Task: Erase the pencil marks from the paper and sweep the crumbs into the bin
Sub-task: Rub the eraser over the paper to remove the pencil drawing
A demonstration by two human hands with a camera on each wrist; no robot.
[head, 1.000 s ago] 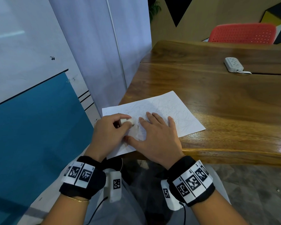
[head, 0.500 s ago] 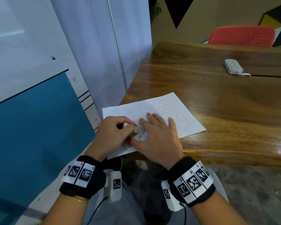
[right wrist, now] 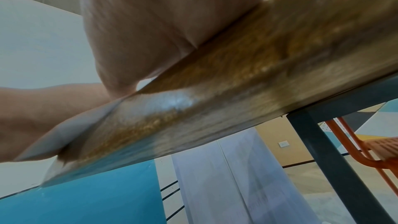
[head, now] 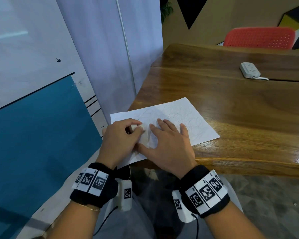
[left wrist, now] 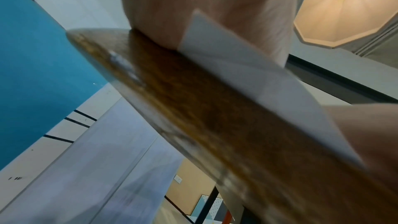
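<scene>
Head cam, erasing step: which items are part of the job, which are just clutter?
In use:
white eraser, pinched by the left hand
white scribbled paper sheet, pressed flat by the right hand

Lying about:
white power strip on the wooden table
red perforated chair

No bin in view.

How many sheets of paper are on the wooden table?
1: a white scribbled sheet of paper at the wooden table's near left corner, under both hands. Any sheet beneath it would be hidden.

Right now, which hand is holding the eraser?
The left hand. Its fingers curl round the small white eraser on the paper. The right hand lies flat with straight fingers, pressing the sheet down.
</scene>
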